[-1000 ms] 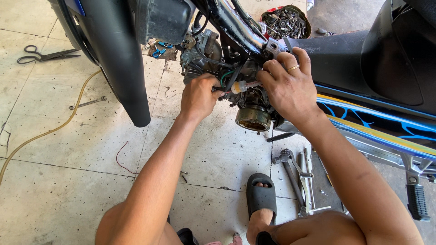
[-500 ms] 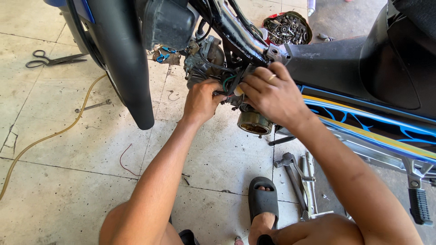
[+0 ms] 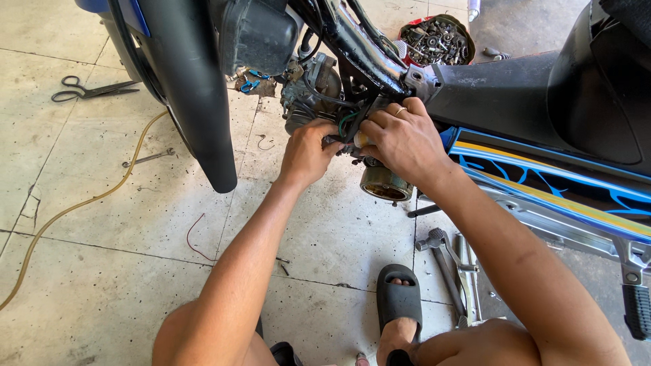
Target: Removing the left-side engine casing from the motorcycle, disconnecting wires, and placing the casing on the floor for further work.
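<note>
Left hand: being closed around the carburetor side, under the motorcycle frame.
Right hand: being clamped over its top.
Handling: judged heavy, rigid, greasy; best gripped by the metal body, not the wires.

Tiled floor: scissors, yellow hose, wrenches (near sandalled foot).
</note>
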